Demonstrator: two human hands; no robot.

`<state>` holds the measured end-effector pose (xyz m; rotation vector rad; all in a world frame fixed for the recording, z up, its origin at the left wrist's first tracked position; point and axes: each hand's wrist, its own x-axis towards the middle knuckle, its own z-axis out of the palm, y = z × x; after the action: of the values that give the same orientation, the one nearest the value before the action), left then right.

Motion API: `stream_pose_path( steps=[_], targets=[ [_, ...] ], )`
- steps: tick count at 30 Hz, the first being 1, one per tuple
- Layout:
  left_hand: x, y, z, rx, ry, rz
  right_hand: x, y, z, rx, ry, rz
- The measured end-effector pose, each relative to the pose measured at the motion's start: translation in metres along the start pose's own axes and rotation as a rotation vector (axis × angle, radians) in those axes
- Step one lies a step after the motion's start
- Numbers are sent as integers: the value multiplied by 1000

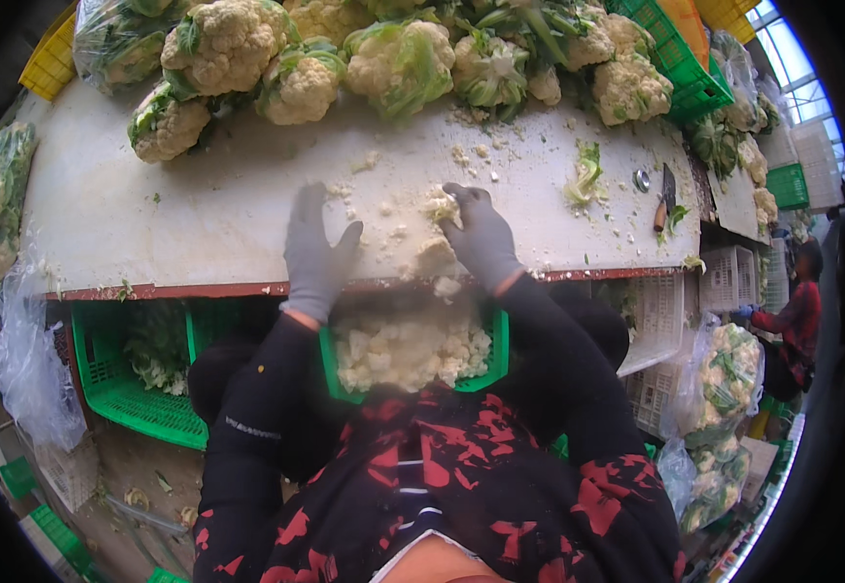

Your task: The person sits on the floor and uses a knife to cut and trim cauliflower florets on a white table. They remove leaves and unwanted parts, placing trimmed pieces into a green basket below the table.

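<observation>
My left hand (316,251), in a grey glove, lies flat over the white tabletop (211,211) with its fingers apart and nothing in it. Across from it, my gloved right hand (480,229) has its fingers around a small cauliflower piece (442,208); how firmly it grips is blurred. Loose cauliflower florets (435,255) lie between my hands, some at the table's front edge. Below that edge, a green plastic crate (500,342) between my legs holds many cut florets (408,353). Whole cauliflower heads (400,65) with leaves are piled along the far side.
A knife (666,197) with a wooden handle and a small metal ring-like object (641,180) lie at the right. A green crate (138,415) holding leaves stands at lower left. Bagged cauliflowers (721,379) stand at right, near a co-worker (794,313).
</observation>
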<state>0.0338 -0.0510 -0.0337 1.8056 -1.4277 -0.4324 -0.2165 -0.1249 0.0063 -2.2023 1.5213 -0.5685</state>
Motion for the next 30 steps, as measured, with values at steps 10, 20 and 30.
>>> stream_pose_path(
  steps=[10,20,30],
  targets=[
    [68,8,88,347,-298,388,-5,198,-100,-576,-151,439],
    [-29,59,44,31,-917,771,61,214,-149,180,236,431],
    [21,75,47,-49,-701,405,295,234,-63,-110,469,640]
  ],
)
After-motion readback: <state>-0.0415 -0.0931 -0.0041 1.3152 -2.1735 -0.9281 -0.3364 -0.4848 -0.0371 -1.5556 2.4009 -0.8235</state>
